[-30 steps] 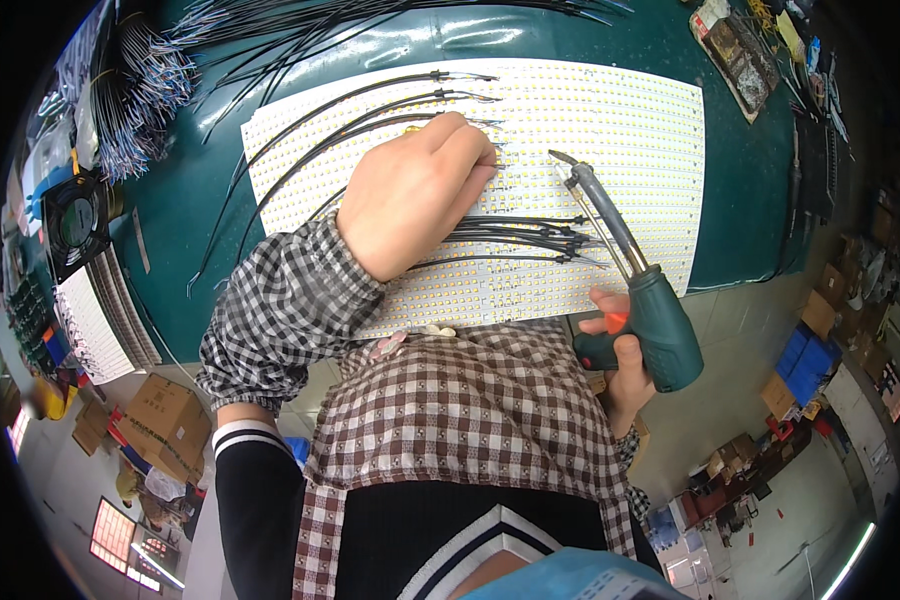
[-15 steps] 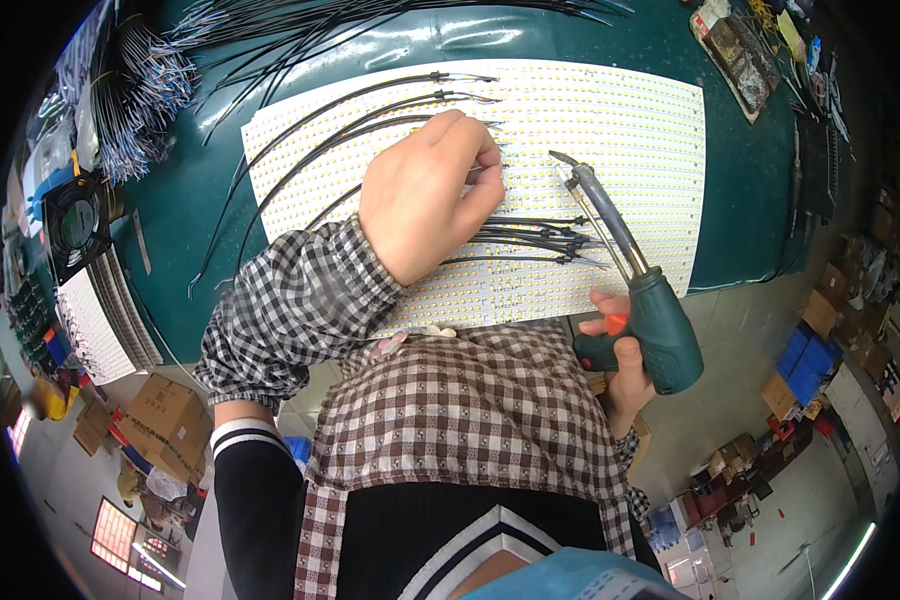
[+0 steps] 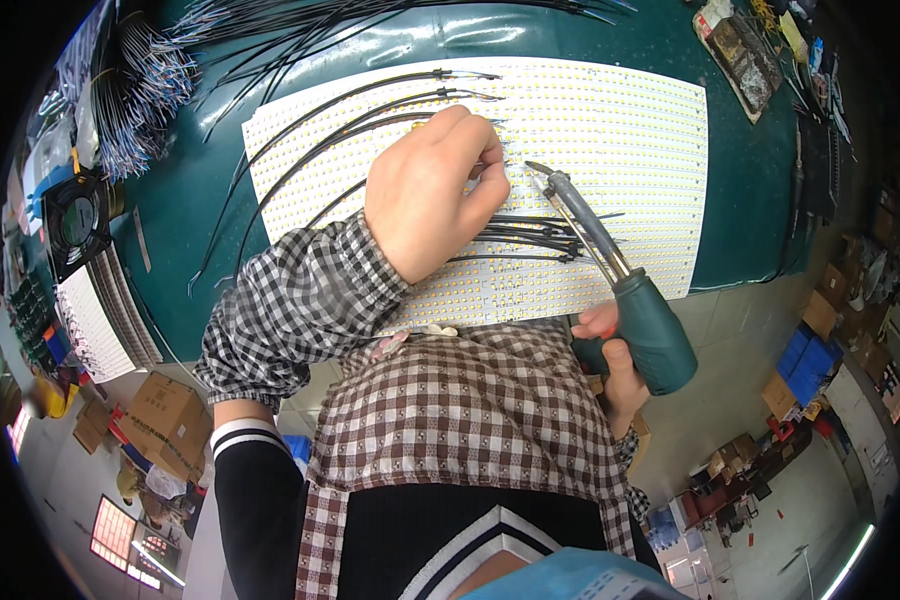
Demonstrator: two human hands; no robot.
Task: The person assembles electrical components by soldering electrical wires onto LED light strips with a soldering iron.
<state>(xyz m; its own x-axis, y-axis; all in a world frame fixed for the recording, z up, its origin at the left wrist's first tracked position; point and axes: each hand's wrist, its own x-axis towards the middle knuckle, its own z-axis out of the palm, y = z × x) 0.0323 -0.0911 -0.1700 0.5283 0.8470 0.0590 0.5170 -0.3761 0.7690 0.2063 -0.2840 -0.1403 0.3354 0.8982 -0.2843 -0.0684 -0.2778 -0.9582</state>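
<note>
On LED panel (image 3: 610,110), left hand (image 3: 432,195) shifted up slightly, pinching black wires (image 3: 530,235), right hand (image 3: 610,365) still gripping soldering iron (image 3: 620,280).

Left hand (image 3: 432,195) on white LED panel (image 3: 610,120), right hand (image 3: 610,360) around green-handled soldering iron (image 3: 620,275).

Black fan (image 3: 75,222) at left, cardboard boxes (image 3: 165,420) on floor.

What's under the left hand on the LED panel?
The left hand rests on the white LED panel, over black wires that emerge at its fingers. The wire ends and whatever the fingers pinch are covered. The soldering iron tip sits beside it.
</note>
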